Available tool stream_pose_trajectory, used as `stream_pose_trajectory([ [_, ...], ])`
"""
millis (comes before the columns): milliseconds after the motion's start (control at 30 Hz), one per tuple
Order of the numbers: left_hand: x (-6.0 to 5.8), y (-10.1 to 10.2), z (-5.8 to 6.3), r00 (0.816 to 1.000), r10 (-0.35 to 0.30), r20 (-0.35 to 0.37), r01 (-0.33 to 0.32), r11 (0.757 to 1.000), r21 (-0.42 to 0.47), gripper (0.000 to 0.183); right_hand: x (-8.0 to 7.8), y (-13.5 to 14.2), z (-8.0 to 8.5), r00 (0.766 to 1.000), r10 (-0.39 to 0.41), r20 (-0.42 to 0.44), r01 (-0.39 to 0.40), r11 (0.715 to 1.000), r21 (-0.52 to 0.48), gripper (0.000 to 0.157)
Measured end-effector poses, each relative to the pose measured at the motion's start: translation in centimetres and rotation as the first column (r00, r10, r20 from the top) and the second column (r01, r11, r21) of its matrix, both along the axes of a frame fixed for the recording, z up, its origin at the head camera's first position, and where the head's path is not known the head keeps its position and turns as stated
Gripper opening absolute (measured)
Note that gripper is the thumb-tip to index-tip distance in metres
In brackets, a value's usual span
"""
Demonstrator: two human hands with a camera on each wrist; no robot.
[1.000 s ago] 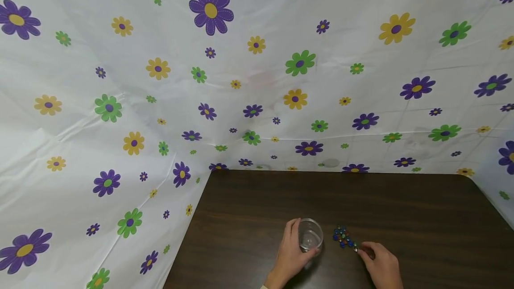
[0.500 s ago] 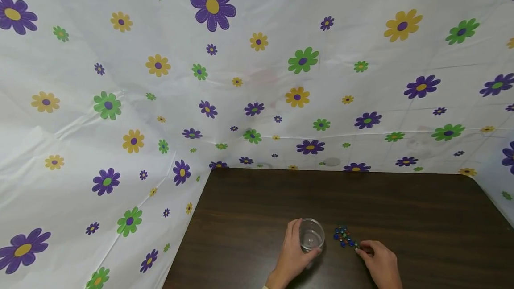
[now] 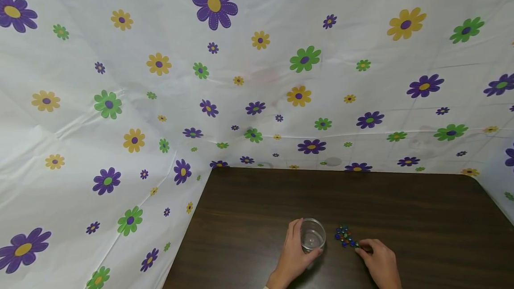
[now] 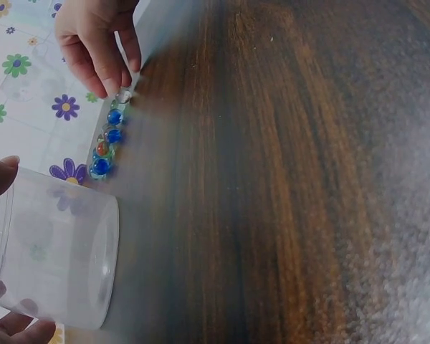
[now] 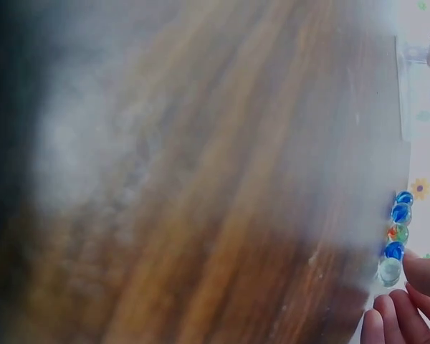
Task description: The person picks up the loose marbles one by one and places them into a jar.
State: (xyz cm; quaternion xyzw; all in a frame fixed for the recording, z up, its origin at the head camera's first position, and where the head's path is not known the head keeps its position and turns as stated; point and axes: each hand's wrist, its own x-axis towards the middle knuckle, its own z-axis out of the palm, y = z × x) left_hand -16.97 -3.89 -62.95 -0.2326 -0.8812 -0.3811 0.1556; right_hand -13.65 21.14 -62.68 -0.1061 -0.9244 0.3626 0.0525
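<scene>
My left hand (image 3: 292, 253) grips a clear round plastic jar (image 3: 313, 234) from its left side, with the thumb at the near side and the fingers at the far side. In the left wrist view the jar (image 4: 57, 247) looks see-through, with nothing visible inside. Right of it, a small cluster of glass marbles (image 3: 344, 236), blue, clear and orange-streaked, lies on the table. At the cluster's near right end, my right hand (image 3: 379, 260) pinches a clear marble (image 5: 389, 271) between thumb and fingertips. That marble (image 4: 123, 94) still appears low, at table level.
The dark wood-grain table (image 3: 257, 200) extends beyond and to both sides of the hands. A white sheet with purple, green and yellow flowers (image 3: 214, 3) hangs behind it and along the left side.
The head view has shifted slightly. The right fingertips have drawn in a little around the end marble. The left hand and the jar have stayed in place.
</scene>
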Motion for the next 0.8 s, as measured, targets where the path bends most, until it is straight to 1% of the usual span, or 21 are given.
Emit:
stream_pose_trajectory([
  [200, -0.03, 0.02, -0.11, 1.000, 0.003, -0.013, -0.003, 1.000, -0.005, 0.090, -0.16, 0.09, -0.14, 1.000, 0.004, -0.004, -0.004, 1.000, -0.003, 0.016],
  [400, 0.00, 0.01, -0.39, 1.000, 0.011, -0.028, -0.011, 1.000, -0.011, 0.091, -0.17, 0.02, -0.24, 1.000, -0.009, -0.012, 0.009, 1.000, -0.008, 0.017],
  [600, -0.02, -0.03, -0.61, 1.000, 0.010, -0.014, -0.010, 1.000, -0.011, 0.090, -0.40, 0.12, -0.33, 1.000, -0.001, 0.003, 0.001, 1.000, -0.005, 0.018],
  [800, -0.09, -0.07, -0.58, 1.000, 0.005, -0.001, -0.005, 1.000, -0.009, 0.090, -0.58, 0.24, -0.43, 1.000, 0.009, 0.006, -0.009, 1.000, 0.003, 0.012],
])
